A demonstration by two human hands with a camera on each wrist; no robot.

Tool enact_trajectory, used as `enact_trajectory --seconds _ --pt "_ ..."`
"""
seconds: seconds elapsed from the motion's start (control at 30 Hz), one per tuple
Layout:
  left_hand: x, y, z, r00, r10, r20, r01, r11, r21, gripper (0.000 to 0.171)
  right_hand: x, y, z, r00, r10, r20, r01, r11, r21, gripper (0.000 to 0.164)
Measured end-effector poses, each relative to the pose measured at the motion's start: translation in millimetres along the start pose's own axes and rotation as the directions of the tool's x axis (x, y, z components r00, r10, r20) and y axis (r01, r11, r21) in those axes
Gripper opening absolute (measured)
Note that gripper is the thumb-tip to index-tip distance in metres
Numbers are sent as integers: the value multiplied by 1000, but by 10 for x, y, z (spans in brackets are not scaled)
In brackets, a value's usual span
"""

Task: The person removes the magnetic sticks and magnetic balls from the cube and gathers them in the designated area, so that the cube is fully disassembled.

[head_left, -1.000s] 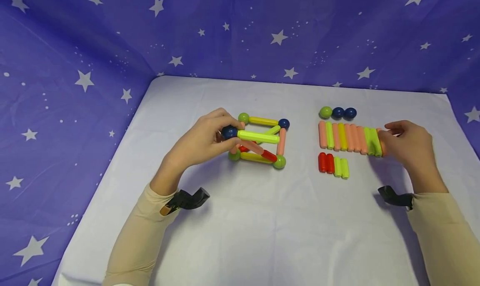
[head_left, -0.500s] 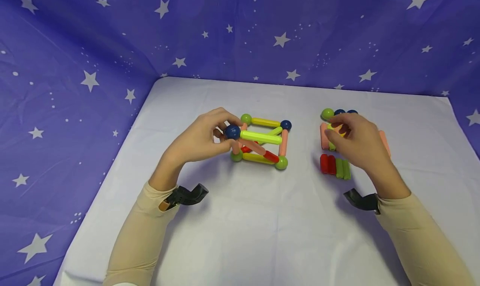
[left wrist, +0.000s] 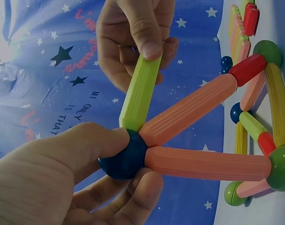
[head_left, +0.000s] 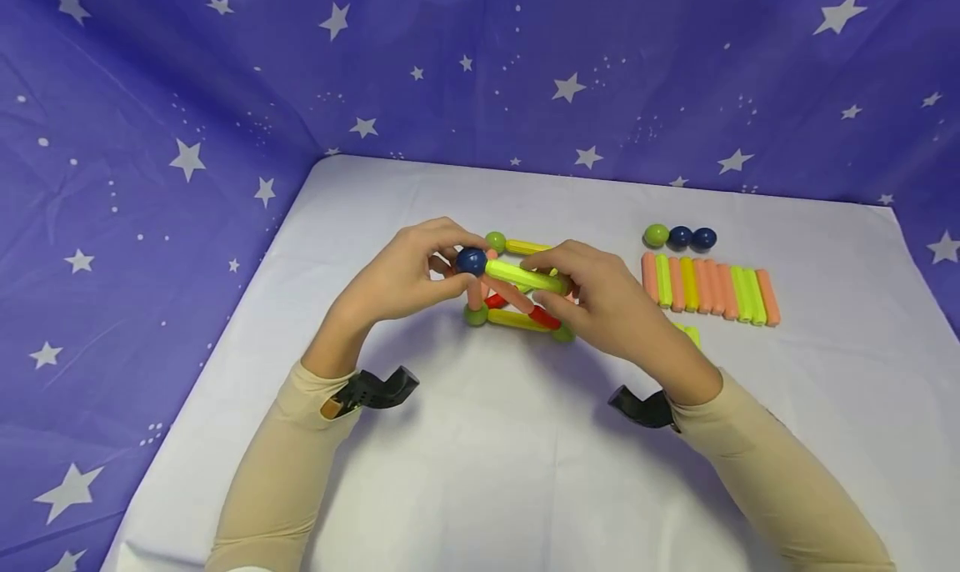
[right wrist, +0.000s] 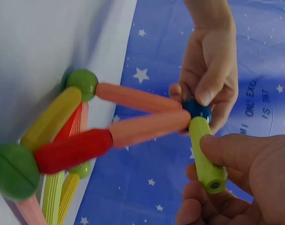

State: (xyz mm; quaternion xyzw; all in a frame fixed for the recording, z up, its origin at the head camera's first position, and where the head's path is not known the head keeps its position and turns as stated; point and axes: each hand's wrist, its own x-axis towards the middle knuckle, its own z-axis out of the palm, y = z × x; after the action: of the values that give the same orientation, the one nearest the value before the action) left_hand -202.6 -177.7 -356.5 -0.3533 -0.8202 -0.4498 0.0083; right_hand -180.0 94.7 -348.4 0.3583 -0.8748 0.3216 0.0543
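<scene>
My left hand (head_left: 412, 276) pinches a dark blue ball (head_left: 472, 262) between thumb and fingers, above the left side of a frame of rods and balls. My right hand (head_left: 607, 301) pinches a lime green rod (right wrist: 205, 152) near its free end; the rod's other end meets the blue ball. Two salmon rods (left wrist: 208, 163) also run from this ball down to green balls (left wrist: 281, 166), one of them through a short red rod (right wrist: 74, 151). Yellow rods (head_left: 517, 319) form part of the base on the white table, partly hidden behind my right hand.
Right of the frame, a row of salmon, lime and yellow rods (head_left: 708, 287) lies side by side. Behind it sit one green ball (head_left: 656, 236) and two blue balls (head_left: 692, 238). Short lime rods (head_left: 690, 333) show past my right forearm. A purple star-patterned cloth (head_left: 480, 72) stands behind the table.
My right hand has moved left from the row of rods to the frame and now grips the lime rod at the blue ball. My left hand has kept its hold.
</scene>
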Motion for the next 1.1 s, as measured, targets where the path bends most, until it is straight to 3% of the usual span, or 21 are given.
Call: enact_trajectory --seconds 0.13,0.27,0.37,0.47,0.7,0.93,1.03,1.1 --pt "-2 14 3 1000 -15 4 15 1000 18 34 -31 -47 74 1000 -15 22 14 999 33 27" --pt "-13 16 -3 1000 -21 9 20 999 38 35 -109 -49 180 993 -25 114 20 999 49 27" --pt "-27 15 -9 1000 -24 6 24 998 52 36 -197 -43 288 983 -9 182 2 999 40 27" --pt "-33 10 -12 1000 -25 0 25 998 62 37 -313 -19 347 980 46 191 -49 999 13 25" --pt "-34 7 -12 999 -38 2 38 997 64 38 -636 136 259 982 154 110 -152 988 -29 28" --pt "-15 34 -2 999 -36 3 36 999 40 38 -920 428 -5 970 243 -14 -244 968 -61 29" --pt "-4 43 6 999 -37 5 37 999 32 38 -1027 604 -167 948 307 -85 -313 948 -62 28" --pt "2 41 12 999 -39 6 39 999 33 39 -1100 732 -288 916 381 -127 -390 919 -58 28"
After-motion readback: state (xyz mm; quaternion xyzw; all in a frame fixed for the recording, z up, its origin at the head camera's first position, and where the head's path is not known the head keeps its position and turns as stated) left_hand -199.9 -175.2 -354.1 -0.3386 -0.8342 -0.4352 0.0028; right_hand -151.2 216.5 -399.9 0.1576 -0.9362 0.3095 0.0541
